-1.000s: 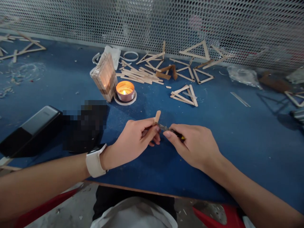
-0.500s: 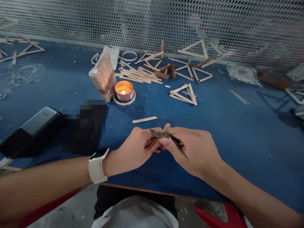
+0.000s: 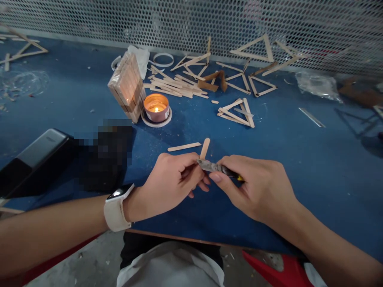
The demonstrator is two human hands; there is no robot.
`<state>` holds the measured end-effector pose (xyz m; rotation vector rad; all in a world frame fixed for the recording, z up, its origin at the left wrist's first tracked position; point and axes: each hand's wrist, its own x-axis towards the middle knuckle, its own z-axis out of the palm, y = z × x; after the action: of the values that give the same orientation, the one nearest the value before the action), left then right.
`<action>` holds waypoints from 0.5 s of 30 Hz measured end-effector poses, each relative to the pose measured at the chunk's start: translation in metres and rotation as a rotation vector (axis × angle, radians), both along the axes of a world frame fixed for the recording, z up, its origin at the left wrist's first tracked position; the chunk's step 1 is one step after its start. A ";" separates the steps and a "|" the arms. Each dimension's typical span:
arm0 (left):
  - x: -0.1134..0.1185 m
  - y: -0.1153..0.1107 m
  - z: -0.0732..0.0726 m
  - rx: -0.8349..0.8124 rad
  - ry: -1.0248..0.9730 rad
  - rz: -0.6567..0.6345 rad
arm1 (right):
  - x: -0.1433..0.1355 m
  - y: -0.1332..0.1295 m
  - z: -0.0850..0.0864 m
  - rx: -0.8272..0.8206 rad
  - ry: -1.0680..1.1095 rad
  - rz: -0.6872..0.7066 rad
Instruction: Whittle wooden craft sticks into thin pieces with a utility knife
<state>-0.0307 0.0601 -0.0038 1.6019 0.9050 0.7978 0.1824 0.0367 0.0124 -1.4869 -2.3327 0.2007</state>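
Note:
My left hand (image 3: 173, 185) pinches a wooden popsicle stick (image 3: 205, 148) whose rounded end sticks up past the fingers. The stick's lower part is hidden in that hand. In my right hand (image 3: 257, 187) is a utility knife (image 3: 214, 166) with a dark and yellow handle. Its blade points left and lies across the stick, close to my left fingertips. Just beyond my hands, a loose stick (image 3: 184, 147) with one slanted end rests on the blue table (image 3: 299, 167).
A lit candle in a tin (image 3: 156, 108) burns beside a wrapped block of sticks (image 3: 127, 87). Behind are a pile of sticks (image 3: 176, 85) and several stick triangles (image 3: 236, 113). A dark phone-like object (image 3: 107, 159) and a black case (image 3: 36, 159) lie at left. A perforated metal screen (image 3: 191, 28) borders the back.
More of the stick now shows above my left fingers. My right hand and the knife have shifted slightly right, and the blade sits at the stick's base. The camera view has tilted a little.

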 end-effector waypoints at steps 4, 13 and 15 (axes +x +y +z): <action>-0.001 0.000 -0.001 0.039 0.041 0.014 | 0.000 0.000 -0.003 -0.015 0.009 -0.004; -0.003 0.000 0.000 0.153 0.117 0.036 | -0.004 -0.002 -0.001 -0.016 0.078 0.048; -0.004 0.001 0.000 0.203 0.129 0.030 | -0.004 -0.002 0.000 -0.023 0.077 0.036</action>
<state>-0.0346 0.0609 -0.0043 1.8377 0.9663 0.8366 0.1783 0.0346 0.0120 -1.4229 -2.3044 0.2906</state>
